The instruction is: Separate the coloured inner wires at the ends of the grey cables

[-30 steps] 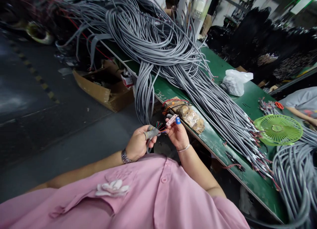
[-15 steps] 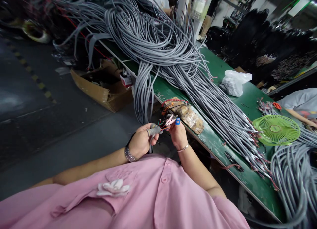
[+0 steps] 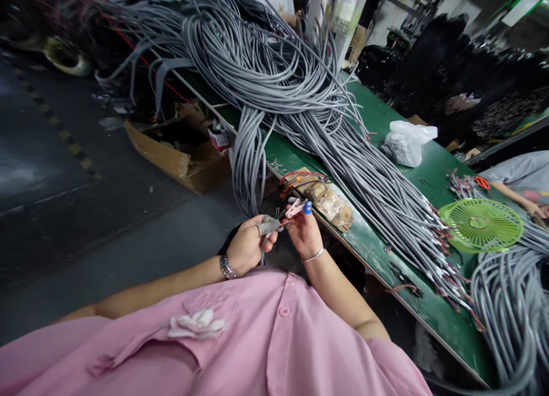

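Note:
My left hand [image 3: 247,244], with grey wrappings on its fingers, is closed around the end of a grey cable [image 3: 269,227]. Thin coloured wires [image 3: 279,214], among them red, green and black ones, fan out from that end. Facing it, my right hand [image 3: 305,236] has a blue cover on the thumb and is closed at a small pink clip [image 3: 294,208]. Some of the wires reach toward the right fingers; whether these touch them is hidden. Just behind the clip, a worn wooden block [image 3: 332,204] with red and orange leads lies on the bench edge.
A large heap of grey cables [image 3: 257,70] covers much of the green bench [image 3: 377,107]. Dark pliers [image 3: 405,279], a white plastic bag [image 3: 407,143] and a green fan [image 3: 480,224] are to the right. A cardboard box [image 3: 171,162] is beneath. A co-worker's arm [image 3: 514,196] shows at right.
My right hand has shifted slightly left, closer to the cable end, and the pink clip has turned a little. My left hand has moved slightly right, still holding the cable.

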Demonstrator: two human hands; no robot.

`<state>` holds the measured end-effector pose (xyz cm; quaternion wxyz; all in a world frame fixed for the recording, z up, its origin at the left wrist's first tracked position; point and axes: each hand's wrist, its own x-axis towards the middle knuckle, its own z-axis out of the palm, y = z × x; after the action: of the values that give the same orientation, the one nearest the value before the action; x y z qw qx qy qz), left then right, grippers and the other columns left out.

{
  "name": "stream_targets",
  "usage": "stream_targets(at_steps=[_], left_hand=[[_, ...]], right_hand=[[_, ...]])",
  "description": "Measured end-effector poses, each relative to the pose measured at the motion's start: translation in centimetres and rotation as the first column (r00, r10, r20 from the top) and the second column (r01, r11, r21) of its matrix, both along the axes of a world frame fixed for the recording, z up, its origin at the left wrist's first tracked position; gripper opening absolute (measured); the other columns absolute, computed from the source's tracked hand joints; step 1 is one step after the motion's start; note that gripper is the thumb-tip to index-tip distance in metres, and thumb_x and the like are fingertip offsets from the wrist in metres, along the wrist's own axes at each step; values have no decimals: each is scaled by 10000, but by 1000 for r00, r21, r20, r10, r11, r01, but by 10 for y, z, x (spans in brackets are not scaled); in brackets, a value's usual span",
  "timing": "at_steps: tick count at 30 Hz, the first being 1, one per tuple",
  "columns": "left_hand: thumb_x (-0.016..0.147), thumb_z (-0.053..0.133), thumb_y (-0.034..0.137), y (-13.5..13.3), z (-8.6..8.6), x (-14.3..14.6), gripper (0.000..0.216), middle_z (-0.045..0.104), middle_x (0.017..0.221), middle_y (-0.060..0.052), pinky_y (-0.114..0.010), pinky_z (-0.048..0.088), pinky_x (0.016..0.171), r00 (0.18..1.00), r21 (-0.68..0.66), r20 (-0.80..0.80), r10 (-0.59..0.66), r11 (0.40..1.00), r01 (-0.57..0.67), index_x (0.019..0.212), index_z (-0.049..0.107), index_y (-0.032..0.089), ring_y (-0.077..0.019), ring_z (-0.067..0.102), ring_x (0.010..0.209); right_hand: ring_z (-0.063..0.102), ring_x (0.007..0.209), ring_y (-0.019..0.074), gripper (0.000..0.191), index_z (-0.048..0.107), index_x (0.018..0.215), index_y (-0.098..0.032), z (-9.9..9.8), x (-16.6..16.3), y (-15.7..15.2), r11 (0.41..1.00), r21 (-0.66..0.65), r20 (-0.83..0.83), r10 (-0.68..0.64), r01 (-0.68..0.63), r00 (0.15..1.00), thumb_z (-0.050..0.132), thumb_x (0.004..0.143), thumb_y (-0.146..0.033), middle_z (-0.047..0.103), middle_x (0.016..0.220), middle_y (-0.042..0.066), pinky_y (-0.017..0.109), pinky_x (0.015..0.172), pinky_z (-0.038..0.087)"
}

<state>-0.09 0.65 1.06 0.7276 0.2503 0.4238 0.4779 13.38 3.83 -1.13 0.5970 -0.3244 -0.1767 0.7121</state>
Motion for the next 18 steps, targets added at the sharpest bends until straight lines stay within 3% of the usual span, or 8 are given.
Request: stream_targets(at_steps=[11, 18], left_hand=[[717, 682, 263, -12, 5, -9, 164, 555, 491, 21, -172, 274, 342, 999, 15, -7, -52, 999, 52, 719, 559, 155, -68, 413, 373], [700, 673, 246, -7, 3, -7, 152, 538, 483, 20, -174, 259, 338, 997, -40, 14, -79, 996, 80, 717, 554, 154, -66, 395, 368]], right_hand=[[539, 656, 98, 282, 655, 852, -174, 3, 6, -8, 997, 77, 71, 9, -15, 997, 644, 827, -456, 622, 785, 10, 196, 559, 486], [532, 645, 93, 284, 647, 864, -181, 2, 6, -6, 999, 27, 37, 19, -20, 999, 636, 836, -463, 613, 771, 0, 205, 591, 485]])
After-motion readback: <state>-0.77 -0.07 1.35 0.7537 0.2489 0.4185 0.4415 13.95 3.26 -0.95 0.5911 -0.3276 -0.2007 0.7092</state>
